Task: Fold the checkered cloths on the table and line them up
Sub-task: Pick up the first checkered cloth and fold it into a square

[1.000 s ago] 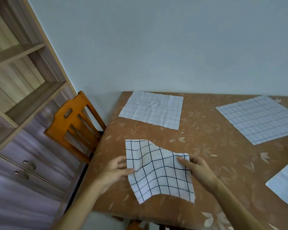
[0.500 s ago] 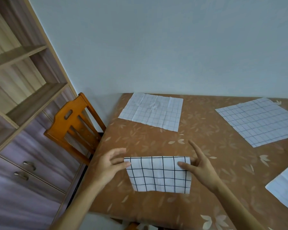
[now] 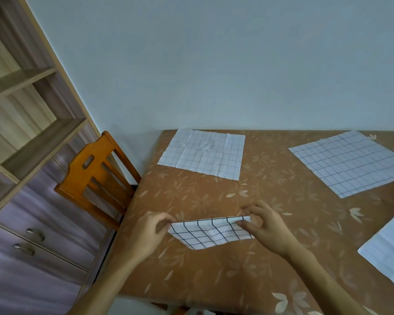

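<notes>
A: Where does the dark cloth [image 3: 209,234] lie?
B: Near the table's [image 3: 214,280] front left corner, folded; the left hand [image 3: 146,235] pinches its far left corner, the right hand [image 3: 266,228] its far right one.
A: How many cloths?
B: Four; the second cloth [image 3: 203,153] lies flat at the far left corner; the third cloth [image 3: 350,162] at the far right; the fourth cloth [image 3: 389,253] at the right edge; bare table lies between them; a chair [image 3: 96,178] stands beside the left edge.

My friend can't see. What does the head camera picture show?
A left hand and a right hand pinch the far corners of a folded black-checked cloth on a brown table. Three pale checked cloths lie flat elsewhere; a wooden chair stands beside it.
</notes>
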